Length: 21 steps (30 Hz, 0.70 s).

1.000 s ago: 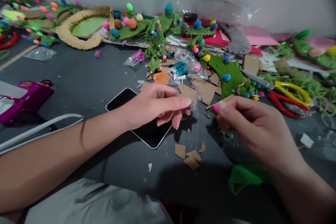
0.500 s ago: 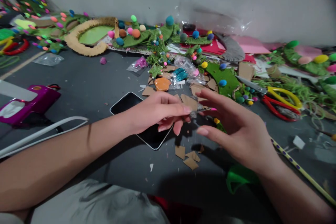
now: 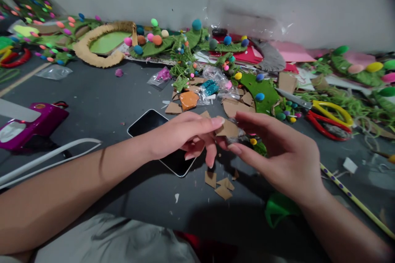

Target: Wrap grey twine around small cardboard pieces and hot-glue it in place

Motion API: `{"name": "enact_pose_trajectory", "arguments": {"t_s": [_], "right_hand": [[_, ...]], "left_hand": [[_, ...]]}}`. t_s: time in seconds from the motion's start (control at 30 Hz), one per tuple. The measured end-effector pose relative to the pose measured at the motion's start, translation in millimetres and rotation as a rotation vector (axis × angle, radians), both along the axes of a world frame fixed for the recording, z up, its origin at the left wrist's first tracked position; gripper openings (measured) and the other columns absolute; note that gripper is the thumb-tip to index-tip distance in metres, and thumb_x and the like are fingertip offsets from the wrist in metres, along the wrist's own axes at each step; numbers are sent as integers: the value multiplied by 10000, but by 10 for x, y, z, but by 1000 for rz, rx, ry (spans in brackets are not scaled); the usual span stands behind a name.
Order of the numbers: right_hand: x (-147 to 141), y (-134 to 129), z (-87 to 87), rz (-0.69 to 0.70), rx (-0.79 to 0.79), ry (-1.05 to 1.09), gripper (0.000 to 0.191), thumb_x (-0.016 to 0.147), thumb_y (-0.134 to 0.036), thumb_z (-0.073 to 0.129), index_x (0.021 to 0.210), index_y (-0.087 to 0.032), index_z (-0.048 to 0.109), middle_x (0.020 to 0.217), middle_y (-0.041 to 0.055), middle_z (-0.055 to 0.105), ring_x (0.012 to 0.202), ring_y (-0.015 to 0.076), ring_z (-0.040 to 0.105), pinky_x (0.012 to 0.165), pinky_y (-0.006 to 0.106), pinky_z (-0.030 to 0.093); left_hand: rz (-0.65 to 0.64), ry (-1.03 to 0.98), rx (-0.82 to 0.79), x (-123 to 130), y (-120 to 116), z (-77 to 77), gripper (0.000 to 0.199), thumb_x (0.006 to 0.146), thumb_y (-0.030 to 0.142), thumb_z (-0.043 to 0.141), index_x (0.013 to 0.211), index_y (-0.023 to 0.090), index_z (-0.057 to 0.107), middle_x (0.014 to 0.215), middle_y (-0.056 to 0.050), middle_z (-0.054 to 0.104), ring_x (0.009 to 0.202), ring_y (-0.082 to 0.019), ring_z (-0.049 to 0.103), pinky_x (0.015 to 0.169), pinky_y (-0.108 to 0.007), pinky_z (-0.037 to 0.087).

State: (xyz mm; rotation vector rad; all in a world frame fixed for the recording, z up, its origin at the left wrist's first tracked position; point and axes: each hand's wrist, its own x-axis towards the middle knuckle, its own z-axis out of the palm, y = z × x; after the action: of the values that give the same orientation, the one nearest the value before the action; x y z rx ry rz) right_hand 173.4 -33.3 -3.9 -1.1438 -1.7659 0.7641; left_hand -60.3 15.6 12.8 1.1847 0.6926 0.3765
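Observation:
My left hand [image 3: 188,133] reaches in from the left, its thumb pressing a small brown cardboard piece [image 3: 226,129] against fingers mostly hidden beneath. Thin grey yarn [image 3: 236,136] is wound at the piece's right end. Around that end curls my right hand [image 3: 277,152], forefinger above and thumb tip below, at the yarn; its other fingers are largely hidden. Under my left hand lies a dark-screened phone [image 3: 148,122]. Small cardboard scraps [image 3: 224,192] are on the grey table [image 3: 138,209] below my hands.
Red-and-yellow-handled scissors [image 3: 328,119] lie at right, near a spotted yellow stick [image 3: 348,195]. A purple device [image 3: 46,121] and a white cable [image 3: 77,144] are at left. Green wreath pieces with coloured balls [image 3: 261,88] and a tan ring [image 3: 89,49] line the wall. A green plastic object [image 3: 279,209] sits near my right wrist.
My right thumb has come up and in, closer to the yarn-wound end. The cardboard piece has turned and shows more of its face. My left forearm has barely moved.

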Motion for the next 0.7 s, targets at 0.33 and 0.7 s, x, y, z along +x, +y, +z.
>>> {"name": "enact_pose_trajectory", "arguments": {"t_s": [0.33, 0.7], "right_hand": [[86, 20, 40, 28, 4, 3, 549, 808, -268, 855, 1324, -288, 671, 1254, 36, 755, 1127, 213, 726, 979, 350, 618], [160, 44, 31, 105, -44, -3, 648, 787, -290, 882, 1382, -315, 626, 1282, 24, 747, 1160, 207, 727, 1011, 327, 612]], "left_hand": [[150, -22, 189, 6, -33, 31, 407, 827, 297, 854, 1156, 139, 673, 837, 9, 634, 693, -77, 581, 629, -184, 492], [93, 166, 571, -11, -83, 3, 345, 882, 406, 776, 1080, 145, 668, 779, 9, 618, 649, -99, 538, 593, -223, 473]]}}
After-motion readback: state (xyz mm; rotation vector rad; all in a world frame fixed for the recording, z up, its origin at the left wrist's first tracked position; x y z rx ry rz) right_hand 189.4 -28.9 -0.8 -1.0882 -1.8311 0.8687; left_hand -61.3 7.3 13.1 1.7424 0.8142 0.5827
